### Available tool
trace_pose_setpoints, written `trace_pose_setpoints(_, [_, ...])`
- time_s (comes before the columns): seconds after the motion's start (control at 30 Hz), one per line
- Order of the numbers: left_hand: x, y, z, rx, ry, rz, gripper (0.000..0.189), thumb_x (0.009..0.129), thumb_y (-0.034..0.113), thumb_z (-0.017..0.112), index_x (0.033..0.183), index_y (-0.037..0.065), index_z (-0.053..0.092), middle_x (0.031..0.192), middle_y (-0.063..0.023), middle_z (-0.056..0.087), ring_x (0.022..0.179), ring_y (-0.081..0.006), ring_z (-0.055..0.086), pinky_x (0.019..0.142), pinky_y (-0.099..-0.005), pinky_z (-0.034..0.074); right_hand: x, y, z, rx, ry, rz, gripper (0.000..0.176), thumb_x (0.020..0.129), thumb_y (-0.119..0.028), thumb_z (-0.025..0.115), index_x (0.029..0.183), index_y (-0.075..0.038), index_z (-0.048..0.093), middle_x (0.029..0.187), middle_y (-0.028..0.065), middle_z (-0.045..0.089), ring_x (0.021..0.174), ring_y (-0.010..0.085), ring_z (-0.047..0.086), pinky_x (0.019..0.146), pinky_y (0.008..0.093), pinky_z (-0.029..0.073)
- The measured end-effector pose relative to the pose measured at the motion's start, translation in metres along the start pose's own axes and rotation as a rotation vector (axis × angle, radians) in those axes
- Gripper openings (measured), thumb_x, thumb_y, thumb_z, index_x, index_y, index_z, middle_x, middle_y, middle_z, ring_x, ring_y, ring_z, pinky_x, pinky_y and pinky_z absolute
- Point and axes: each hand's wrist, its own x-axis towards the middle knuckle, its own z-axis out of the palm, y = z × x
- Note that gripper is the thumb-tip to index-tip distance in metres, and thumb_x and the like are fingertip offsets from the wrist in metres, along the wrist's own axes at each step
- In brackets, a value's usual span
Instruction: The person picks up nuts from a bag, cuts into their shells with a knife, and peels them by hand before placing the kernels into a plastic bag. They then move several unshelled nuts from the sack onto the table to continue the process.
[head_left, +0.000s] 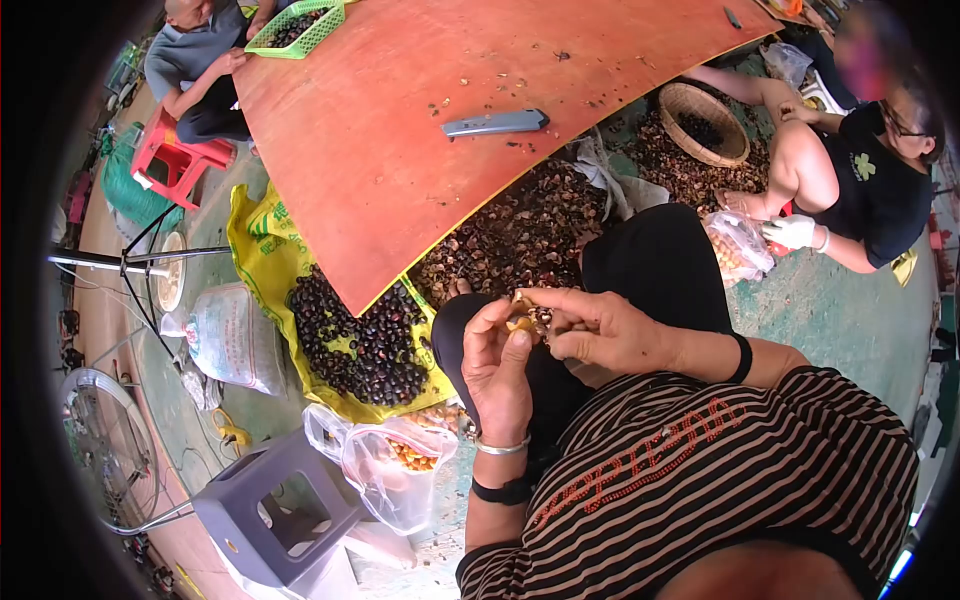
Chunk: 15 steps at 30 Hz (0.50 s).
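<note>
Over the lap (655, 265), a yellowish nut (521, 324) is pinched in the left hand (497, 385), grip closed, apparently steadied for working; the right hand's (612, 337) grip is curled close, its hold unclear; dark nuts (385, 368) are heaped nearby, presumably for easy reach.

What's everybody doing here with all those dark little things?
It looks like peeling. The left hand pinches a small yellow nut, and the right hand is right up against it. Brown shells lie heaped on the floor, dark nuts are piled on a yellow sack, and orange ones are in a clear bag. Other people are close by.
</note>
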Motion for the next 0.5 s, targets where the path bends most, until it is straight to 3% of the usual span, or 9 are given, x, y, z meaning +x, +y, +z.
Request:
trace_pose_setpoints(0.1, [0.0,-0.005,-0.005,0.178,-0.064,0.122,0.026,0.086,0.0,0.062,0.111,0.003,0.056,0.109,-0.0053,0.059,0.095,-0.0119,0.056,0.087,-0.0261,0.045,0.003,-0.004,-0.002,-0.122,-0.042,-0.036,0.058,0.086,-0.012,0.058,0.139,-0.004,0.036,0.084,0.0072,0.061,0.076,0.0118,0.058,0.07,0.0269,0.048])
trace_pose_setpoints(0.27, [0.0,-0.003,-0.003,0.29,-0.039,0.183,0.023,0.084,-0.006,0.063,0.104,0.002,0.057,0.103,-0.0041,0.059,0.094,-0.0111,0.056,0.088,-0.025,0.045,0.005,0.007,-0.008,-0.167,-0.017,-0.074,0.047,0.086,-0.015,0.055,0.131,-0.002,0.048,0.086,0.0103,0.064,0.076,0.0143,0.059,0.071,0.0286,0.048])
trace_pose_setpoints(0.33, [0.001,-0.004,-0.004,0.356,-0.048,0.181,0.024,0.08,-0.01,0.064,0.1,0.002,0.06,0.102,-0.0052,0.054,0.09,-0.0104,0.055,0.081,-0.0221,0.046,0.005,0.017,-0.009,-0.193,0.003,-0.063,0.042,0.091,-0.017,0.056,0.13,-0.001,0.051,0.106,0.0091,0.066,0.095,0.012,0.061,0.081,0.0251,0.048])
trace_pose_setpoints(0.37, [0.002,-0.004,-0.004,0.355,-0.05,0.181,0.024,0.08,-0.01,0.064,0.1,0.002,0.06,0.102,-0.0052,0.054,0.09,-0.0104,0.055,0.081,-0.0221,0.046,0.006,0.019,-0.008,-0.194,0.005,-0.064,0.042,0.091,-0.017,0.056,0.13,-0.001,0.051,0.106,0.0091,0.066,0.095,0.012,0.061,0.081,0.0251,0.048])
trace_pose_setpoints(0.43, [0.002,-0.005,-0.004,0.473,-0.059,0.238,0.019,0.083,-0.007,0.063,0.099,0.001,0.057,0.099,-0.0044,0.058,0.089,-0.0088,0.055,0.081,-0.0218,0.045,0.005,0.023,-0.001,-0.02,0.089,-0.106,0.04,0.086,-0.01,0.053,0.126,-0.002,0.055,0.082,0.0045,0.064,0.069,0.0083,0.056,0.064,0.0248,0.047])
trace_pose_setpoints(0.5, [0.002,-0.005,-0.004,0.446,-0.068,0.226,0.019,0.083,-0.007,0.063,0.099,0.001,0.057,0.099,-0.0051,0.058,0.089,-0.0091,0.056,0.081,-0.022,0.045,0.005,0.025,-0.001,0.044,0.08,-0.032,0.039,0.088,-0.01,0.052,0.126,-0.003,0.055,0.082,0.0025,0.063,0.068,0.006,0.054,0.061,0.0228,0.046])
